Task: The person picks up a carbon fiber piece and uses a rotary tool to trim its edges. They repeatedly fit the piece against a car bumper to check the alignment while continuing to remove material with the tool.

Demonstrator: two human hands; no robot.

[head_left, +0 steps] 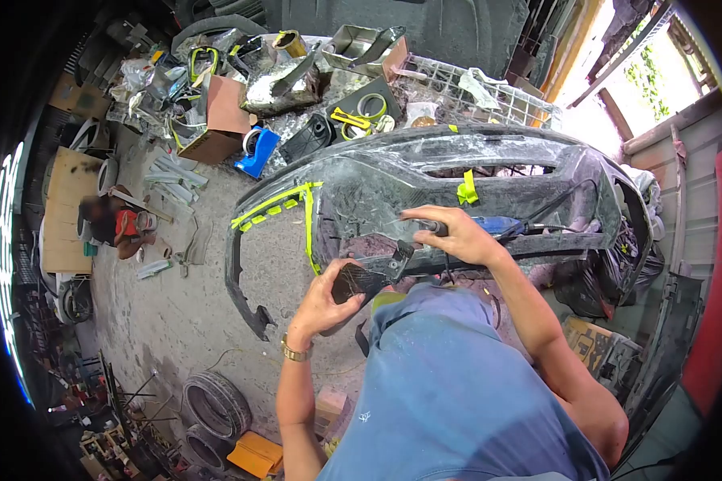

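Note:
A large dark car bumper, dusty and scuffed, lies across the middle of the view. Yellow-green tape runs along its left part. My left hand, with a watch at the wrist, is closed round a dark piece at the bumper's lower edge. My right hand grips a black handle, its fingers bent round it. Just right of that hand a blue tool with a dark cable rests against the bumper. A loose yellow-green tape strip sticks up from the bumper.
Behind the bumper are a cardboard box, a blue tape dispenser and a wire rack. Tires lie at the lower left. Another person is at the far left. Black bags stand at right.

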